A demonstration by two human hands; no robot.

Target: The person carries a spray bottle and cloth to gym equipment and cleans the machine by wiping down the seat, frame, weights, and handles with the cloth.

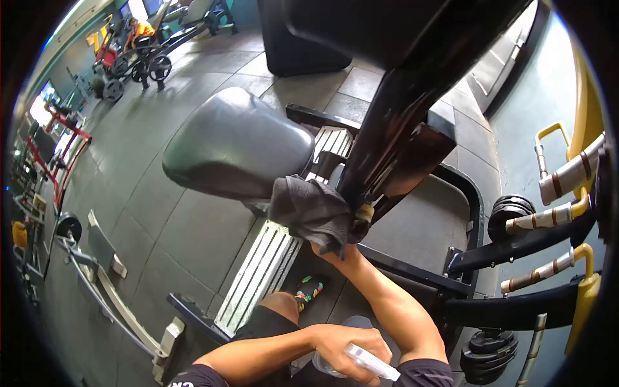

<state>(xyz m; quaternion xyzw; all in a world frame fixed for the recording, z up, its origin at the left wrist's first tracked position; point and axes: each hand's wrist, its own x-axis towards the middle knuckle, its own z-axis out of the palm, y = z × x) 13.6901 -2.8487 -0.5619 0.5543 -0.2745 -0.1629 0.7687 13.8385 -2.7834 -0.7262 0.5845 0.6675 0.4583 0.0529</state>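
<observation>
My left hand (pixel 353 345) is closed around a spray bottle with a white head (pixel 373 362), low in front of my body. My right arm reaches forward, and my right hand (pixel 334 253) holds a dark grey cloth (pixel 313 209). The cloth covers most of this hand and hides its fingers. It lies against the black machine frame (pixel 387 109), beside a rounded black padded seat (pixel 238 145). Below the seat runs a ribbed metal plate (pixel 258 277).
Weight plates (pixel 509 216) and yellow-and-metal bars (pixel 558 184) stand on the right. A bench frame with a barbell (pixel 106 284) is at the lower left. Farther back are gym machines and a person in orange (pixel 143 31). My foot in a patterned sock (pixel 309 291) is below.
</observation>
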